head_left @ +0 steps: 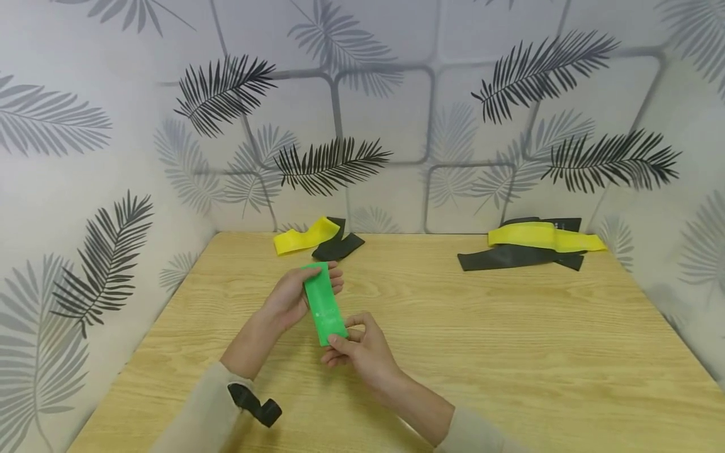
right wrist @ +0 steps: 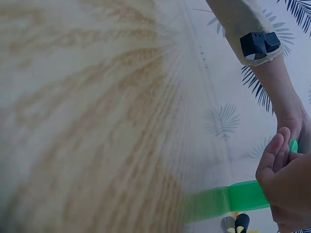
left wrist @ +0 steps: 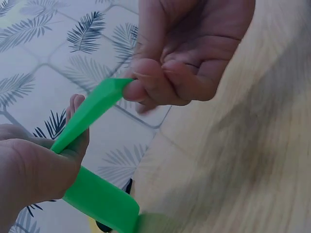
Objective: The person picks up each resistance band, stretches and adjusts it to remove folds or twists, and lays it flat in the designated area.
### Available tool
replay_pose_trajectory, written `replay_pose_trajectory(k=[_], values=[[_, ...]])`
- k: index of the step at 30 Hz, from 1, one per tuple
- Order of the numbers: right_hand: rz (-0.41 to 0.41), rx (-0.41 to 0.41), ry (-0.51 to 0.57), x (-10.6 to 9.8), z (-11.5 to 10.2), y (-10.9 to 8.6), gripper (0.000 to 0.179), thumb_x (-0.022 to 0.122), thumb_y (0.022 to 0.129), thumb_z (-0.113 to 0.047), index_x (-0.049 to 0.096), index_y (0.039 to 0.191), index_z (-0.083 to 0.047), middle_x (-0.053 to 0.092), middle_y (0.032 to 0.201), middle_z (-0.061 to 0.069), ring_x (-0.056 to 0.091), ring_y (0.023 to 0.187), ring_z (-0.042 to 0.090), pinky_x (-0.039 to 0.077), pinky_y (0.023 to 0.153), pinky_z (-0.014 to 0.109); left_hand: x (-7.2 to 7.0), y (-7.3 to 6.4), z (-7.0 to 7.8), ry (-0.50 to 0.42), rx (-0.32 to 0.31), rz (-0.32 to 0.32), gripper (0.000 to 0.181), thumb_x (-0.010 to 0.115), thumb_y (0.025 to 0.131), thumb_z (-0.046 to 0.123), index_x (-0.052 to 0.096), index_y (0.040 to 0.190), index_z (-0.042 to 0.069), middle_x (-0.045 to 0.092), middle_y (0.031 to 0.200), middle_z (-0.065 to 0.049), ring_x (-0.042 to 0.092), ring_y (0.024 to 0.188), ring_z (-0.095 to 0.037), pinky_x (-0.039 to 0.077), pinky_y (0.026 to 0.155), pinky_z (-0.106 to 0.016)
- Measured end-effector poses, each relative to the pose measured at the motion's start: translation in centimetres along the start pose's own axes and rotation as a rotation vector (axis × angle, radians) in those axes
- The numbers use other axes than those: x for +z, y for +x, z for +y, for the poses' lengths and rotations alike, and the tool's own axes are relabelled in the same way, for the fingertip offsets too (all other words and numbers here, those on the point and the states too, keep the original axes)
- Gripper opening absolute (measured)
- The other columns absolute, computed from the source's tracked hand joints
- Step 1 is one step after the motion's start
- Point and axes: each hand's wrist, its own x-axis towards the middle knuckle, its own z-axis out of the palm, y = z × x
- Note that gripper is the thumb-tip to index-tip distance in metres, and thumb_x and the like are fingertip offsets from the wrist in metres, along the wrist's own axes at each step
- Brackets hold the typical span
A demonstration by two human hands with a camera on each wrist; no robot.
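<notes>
A green elastic band stretches as a flat strip between the two hands above the table. The left hand holds its upper end, thumb on top and fingers behind. The right hand pinches the lower end between thumb and fingers. Seen from the left wrist, one green stretch runs taut from hand to hand, while another part of the band hangs below the left hand. Faint pale print marks the strip near the right thumb. The right wrist view shows the right hand at the lower right edge.
At the back left of the wooden table lie a yellow band and a black band. Another yellow band lies over black bands at the back right. A leaf-patterned wall borders the table. A black device is strapped to the left wrist.
</notes>
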Motion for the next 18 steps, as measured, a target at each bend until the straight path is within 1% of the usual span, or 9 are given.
replay_pose_trajectory(k=[1, 3, 5, 8, 10, 11, 13, 15, 18], values=[[0.004, 0.004, -0.005, -0.1, 0.0, 0.0, 0.046, 0.063, 0.103, -0.004, 0.032, 0.136, 0.006, 0.072, 0.107, 0.023, 0.074, 0.078, 0.014, 0.062, 0.085, 0.032, 0.1, 0.1, 0.1, -0.001, 0.002, -0.001, 0.047, 0.032, 0.115, 0.012, 0.031, 0.154, -0.014, 0.066, 0.124, -0.014, 0.072, 0.109, -0.022, 0.054, 0.105, -0.038], [0.007, 0.022, -0.020, -0.2, 0.0, 0.0, 0.045, 0.064, 0.103, -0.006, 0.038, 0.136, 0.011, 0.073, 0.106, 0.023, 0.075, 0.079, 0.014, 0.062, 0.085, 0.033, 0.3, 0.1, 0.4, -0.007, 0.006, 0.000, 0.047, 0.031, 0.115, 0.012, 0.031, 0.154, -0.013, 0.064, 0.131, -0.019, 0.072, 0.111, -0.023, 0.053, 0.106, -0.039], [0.007, 0.042, -0.040, -0.2, -0.1, 0.0, 0.038, 0.065, 0.103, -0.008, 0.049, 0.131, 0.012, 0.074, 0.104, 0.022, 0.075, 0.078, 0.015, 0.063, 0.084, 0.033, 0.5, 0.2, 0.6, -0.017, 0.005, -0.001, 0.047, 0.029, 0.116, 0.014, 0.030, 0.155, -0.011, 0.056, 0.142, -0.027, 0.070, 0.114, -0.025, 0.052, 0.108, -0.040], [0.005, 0.069, -0.074, -0.2, -0.1, 0.0, 0.027, 0.066, 0.102, -0.012, 0.062, 0.118, 0.009, 0.076, 0.102, 0.020, 0.075, 0.075, 0.014, 0.063, 0.079, 0.033, 0.7, 0.5, 0.9, -0.030, -0.002, 0.008, 0.047, 0.027, 0.116, 0.017, 0.028, 0.156, -0.007, 0.041, 0.156, -0.033, 0.067, 0.120, -0.029, 0.051, 0.109, -0.041], [0.008, 0.086, -0.090, 0.0, -0.1, -0.1, 0.025, 0.068, 0.101, -0.015, 0.064, 0.115, 0.006, 0.077, 0.100, 0.017, 0.075, 0.073, 0.014, 0.063, 0.075, 0.033, 0.7, 0.6, 1.1, -0.033, -0.003, 0.009, 0.048, 0.026, 0.116, 0.018, 0.023, 0.158, -0.007, 0.035, 0.159, -0.034, 0.065, 0.125, -0.031, 0.051, 0.109, -0.041], [0.009, 0.097, -0.096, 0.1, -0.1, -0.2, 0.024, 0.068, 0.101, -0.016, 0.065, 0.114, 0.004, 0.078, 0.099, 0.015, 0.075, 0.072, 0.014, 0.063, 0.073, 0.032, 0.7, 0.7, 1.1, -0.035, -0.002, 0.014, 0.049, 0.027, 0.116, 0.019, 0.022, 0.158, -0.006, 0.035, 0.159, -0.034, 0.064, 0.127, -0.033, 0.051, 0.109, -0.041], [0.010, 0.117, -0.105, 0.2, 0.0, -0.3, 0.023, 0.069, 0.100, -0.018, 0.066, 0.111, 0.003, 0.078, 0.093, 0.010, 0.073, 0.071, 0.014, 0.062, 0.071, 0.031, 0.5, 0.9, 1.3, -0.035, 0.003, 0.031, 0.049, 0.028, 0.116, 0.019, 0.023, 0.158, -0.006, 0.040, 0.156, -0.033, 0.064, 0.127, -0.033, 0.052, 0.108, -0.040], [0.010, 0.141, -0.108, 0.4, 0.1, -0.5, 0.021, 0.069, 0.100, -0.018, 0.067, 0.107, 0.001, 0.075, 0.086, 0.004, 0.071, 0.070, 0.013, 0.061, 0.069, 0.029, 0.3, 1.1, 1.4, -0.030, 0.015, 0.045, 0.048, 0.030, 0.116, 0.019, 0.025, 0.157, -0.007, 0.050, 0.149, -0.031, 0.067, 0.122, -0.032, 0.053, 0.106, -0.041], [-0.003, 0.174, -0.114, 0.5, 0.3, -0.6, 0.018, 0.069, 0.100, -0.019, 0.067, 0.102, 0.000, 0.070, 0.078, -0.001, 0.067, 0.067, 0.012, 0.059, 0.066, 0.027, 0.0, 1.4, 1.5, -0.015, 0.032, 0.068, 0.045, 0.035, 0.116, 0.017, 0.034, 0.153, -0.008, 0.067, 0.129, -0.021, 0.073, 0.111, -0.027, 0.053, 0.106, -0.042]])
